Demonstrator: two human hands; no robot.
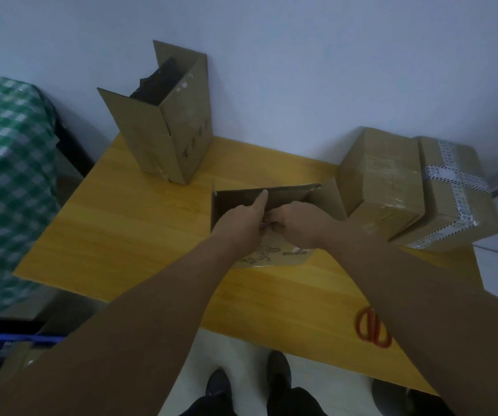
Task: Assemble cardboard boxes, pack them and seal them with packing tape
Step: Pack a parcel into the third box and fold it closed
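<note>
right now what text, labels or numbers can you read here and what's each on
Nothing reads clearly.
Tall open brown cardboard box: dark characters down one side, too blurred to read.
Small open cardboard box in the middle: a line drawing and a small label strip, both too blurred.
Brown box sealed with white patterned tape: the tape's print is too small.

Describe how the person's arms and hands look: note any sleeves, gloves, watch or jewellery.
No sleeve shows on the left forearm or the right forearm; both are bare to the frame's edge. The left hand and right hand wear no gloves. Neither wrist carries a watch or bracelet. No ring shows on the visible fingers; others are hidden.
</note>
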